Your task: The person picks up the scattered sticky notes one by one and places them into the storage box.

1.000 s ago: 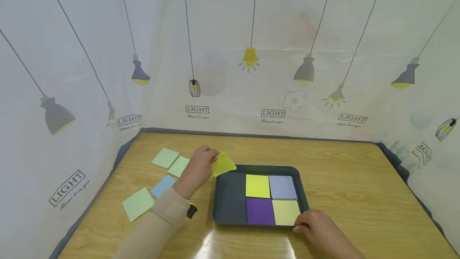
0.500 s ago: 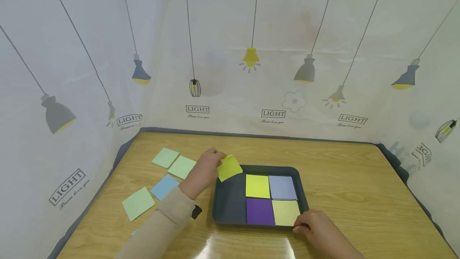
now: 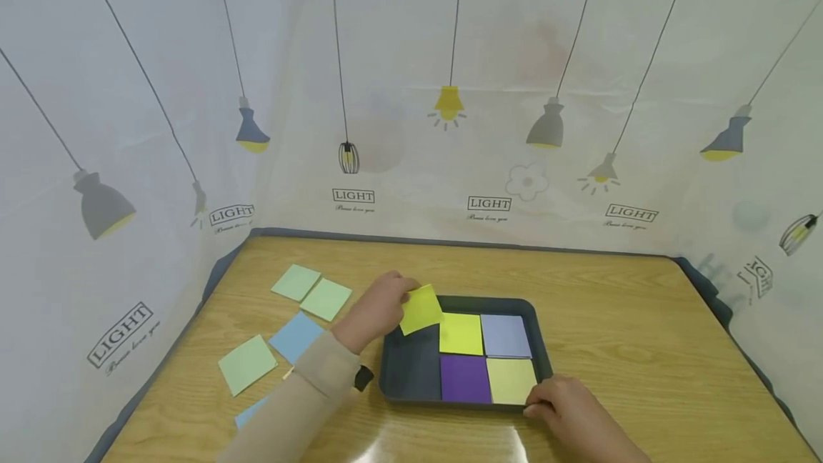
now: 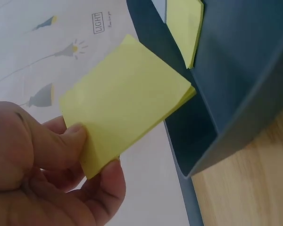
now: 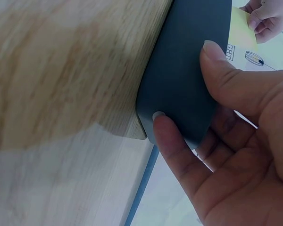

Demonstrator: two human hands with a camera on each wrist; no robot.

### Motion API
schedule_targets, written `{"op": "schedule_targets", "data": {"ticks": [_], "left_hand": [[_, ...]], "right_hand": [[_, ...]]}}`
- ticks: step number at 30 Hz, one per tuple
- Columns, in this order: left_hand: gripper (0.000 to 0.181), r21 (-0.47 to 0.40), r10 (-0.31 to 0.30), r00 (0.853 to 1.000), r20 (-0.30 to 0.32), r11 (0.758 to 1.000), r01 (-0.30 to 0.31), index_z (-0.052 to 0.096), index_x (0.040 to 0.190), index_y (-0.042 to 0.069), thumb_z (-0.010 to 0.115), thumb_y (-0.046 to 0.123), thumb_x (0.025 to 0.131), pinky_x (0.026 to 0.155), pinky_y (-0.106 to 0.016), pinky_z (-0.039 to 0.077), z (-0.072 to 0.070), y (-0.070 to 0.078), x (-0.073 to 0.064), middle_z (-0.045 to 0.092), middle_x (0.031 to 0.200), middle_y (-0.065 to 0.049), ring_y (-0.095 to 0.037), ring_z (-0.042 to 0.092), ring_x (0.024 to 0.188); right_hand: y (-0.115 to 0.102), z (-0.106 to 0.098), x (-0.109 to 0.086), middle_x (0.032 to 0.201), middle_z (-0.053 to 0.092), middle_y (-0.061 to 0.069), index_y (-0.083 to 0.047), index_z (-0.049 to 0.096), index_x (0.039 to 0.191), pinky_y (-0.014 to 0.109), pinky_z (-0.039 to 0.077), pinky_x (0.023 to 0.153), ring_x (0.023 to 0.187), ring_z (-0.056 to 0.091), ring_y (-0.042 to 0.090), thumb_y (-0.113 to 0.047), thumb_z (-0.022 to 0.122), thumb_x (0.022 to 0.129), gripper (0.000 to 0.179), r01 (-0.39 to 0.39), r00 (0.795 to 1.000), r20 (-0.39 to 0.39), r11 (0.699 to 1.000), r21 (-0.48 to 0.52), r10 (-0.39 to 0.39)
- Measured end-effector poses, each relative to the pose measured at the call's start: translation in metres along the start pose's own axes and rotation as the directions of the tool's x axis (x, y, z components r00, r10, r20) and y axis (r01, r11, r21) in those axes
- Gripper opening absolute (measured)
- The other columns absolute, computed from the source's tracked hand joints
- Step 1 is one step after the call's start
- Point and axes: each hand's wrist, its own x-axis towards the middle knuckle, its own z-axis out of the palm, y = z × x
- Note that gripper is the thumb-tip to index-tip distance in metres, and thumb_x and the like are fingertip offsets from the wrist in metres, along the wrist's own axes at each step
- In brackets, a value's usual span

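Between thumb and fingers my left hand [image 3: 379,309] pinches a yellow sticky note pad [image 3: 421,311], tilted above the back left of the dark grey tray [image 3: 411,374]. In the left wrist view the yellow pad [image 4: 125,101] hangs by one corner, apart from the tray floor. My right hand [image 3: 569,406] holds the tray's near right corner; the right wrist view has its thumb and a finger against the tray wall [image 5: 188,70]. Inside the tray lie a bright yellow pad [image 3: 461,334], a lavender pad [image 3: 506,335], a purple pad [image 3: 466,379] and a pale yellow pad [image 3: 511,381].
Left of the tray, light green pads [image 3: 247,365] and blue pads [image 3: 296,336] lie on the wooden table [image 3: 630,320]; my left sleeve [image 3: 308,391] partly covers one blue pad. A printed cloth [image 3: 411,41] stands around the table's back and sides.
My left hand has carried the yellow pad rightward and slightly down, from the tray's back left edge to over its left part. The right hand and tray have stayed put.
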Motion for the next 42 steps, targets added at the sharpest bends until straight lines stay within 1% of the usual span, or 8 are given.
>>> {"op": "schedule_targets", "data": {"ticks": [4, 13, 18, 23, 26, 34, 39, 42], "left_hand": [[0.041, -0.011, 0.029, 0.999, 0.039, 1.0, -0.029, 0.065, 0.13, 0.003, 0.051, -0.013, 0.095, 0.084, -0.035, 0.053, 0.002, 0.004, 0.003, 0.064, 0.112, -0.014, -0.02, 0.057, 0.094], [0.041, -0.014, 0.148, 0.985, 0.086, 0.989, -0.147, 0.067, 0.129, 0.004, 0.049, -0.012, 0.097, 0.088, -0.033, 0.053, 0.013, 0.015, 0.009, 0.066, 0.115, -0.013, -0.019, 0.058, 0.098], [0.034, -0.024, 0.159, 0.979, 0.128, 0.987, -0.157, 0.068, 0.129, 0.008, 0.05, -0.002, 0.102, 0.09, -0.03, 0.054, 0.024, 0.022, 0.013, 0.067, 0.118, -0.008, -0.017, 0.06, 0.1], [0.031, -0.049, 0.177, 0.97, 0.165, 0.984, -0.171, 0.069, 0.129, 0.011, 0.051, 0.004, 0.104, 0.087, -0.025, 0.054, 0.034, 0.029, 0.017, 0.067, 0.111, -0.004, -0.01, 0.058, 0.092], [0.031, -0.046, 0.192, 0.963, 0.187, 0.981, -0.187, 0.069, 0.128, 0.012, 0.052, 0.005, 0.104, 0.09, -0.025, 0.053, 0.037, 0.032, 0.02, 0.067, 0.111, -0.003, -0.009, 0.058, 0.093], [0.034, -0.003, 0.185, 0.955, 0.232, 0.982, -0.19, 0.069, 0.129, 0.014, 0.052, 0.001, 0.102, 0.099, -0.027, 0.052, 0.044, 0.037, 0.028, 0.068, 0.123, -0.001, -0.014, 0.062, 0.113], [0.034, 0.084, 0.14, 0.971, 0.194, 0.984, -0.158, 0.069, 0.13, 0.015, 0.053, 0.002, 0.102, 0.092, -0.024, 0.054, 0.053, 0.04, 0.032, 0.068, 0.121, -0.002, -0.015, 0.063, 0.109], [0.033, 0.088, 0.097, 0.981, 0.168, 0.99, -0.112, 0.068, 0.129, 0.015, 0.055, 0.003, 0.102, 0.088, -0.024, 0.055, 0.057, 0.042, 0.033, 0.068, 0.122, -0.004, -0.016, 0.064, 0.108]], "right_hand": [[-0.001, 0.0, 0.0, 0.079, 0.068, -0.017, -0.02, 0.076, 0.084, 0.024, 0.049, 0.065, 0.072, 0.053, -0.004, -0.019, 0.075, 0.089, 0.005, 0.003, 1.0, -0.002, 1.0, -0.007, -0.003], [0.0, 0.0, 0.0, 0.078, 0.068, -0.017, -0.021, 0.076, 0.084, 0.024, 0.048, 0.064, 0.072, 0.052, -0.004, -0.019, 0.075, 0.089, 0.005, 0.009, 1.0, -0.002, 1.0, -0.004, -0.009], [0.0, 0.001, 0.001, 0.078, 0.068, -0.017, -0.02, 0.076, 0.084, 0.024, 0.048, 0.064, 0.071, 0.051, -0.004, -0.02, 0.075, 0.089, 0.005, 0.009, 1.0, 0.0, 1.0, -0.001, -0.009], [0.0, 0.001, 0.0, 0.078, 0.068, -0.017, -0.02, 0.076, 0.083, 0.023, 0.047, 0.063, 0.071, 0.05, -0.005, -0.018, 0.076, 0.088, 0.005, 0.048, 0.999, -0.017, 0.999, -0.02, -0.048], [0.0, 0.0, -0.001, 0.077, 0.067, -0.017, -0.02, 0.076, 0.083, 0.023, 0.047, 0.063, 0.07, 0.05, -0.005, -0.019, 0.076, 0.088, 0.006, 0.048, 0.999, -0.022, 0.999, -0.025, -0.049], [-0.001, -0.001, 0.001, 0.078, 0.067, -0.017, -0.021, 0.075, 0.083, 0.023, 0.047, 0.063, 0.071, 0.051, -0.004, -0.022, 0.076, 0.089, 0.005, 0.01, 1.0, -0.01, 1.0, -0.025, -0.011], [0.0, 0.001, -0.001, 0.076, 0.066, -0.017, -0.02, 0.076, 0.082, 0.023, 0.047, 0.063, 0.07, 0.05, -0.006, -0.019, 0.077, 0.087, 0.006, 0.053, 0.998, -0.037, 0.998, -0.031, -0.054], [0.0, 0.001, -0.001, 0.076, 0.066, -0.017, -0.019, 0.076, 0.081, 0.023, 0.047, 0.062, 0.069, 0.049, -0.006, -0.019, 0.077, 0.087, 0.006, 0.06, 0.997, -0.042, 0.998, -0.028, -0.061]]}}
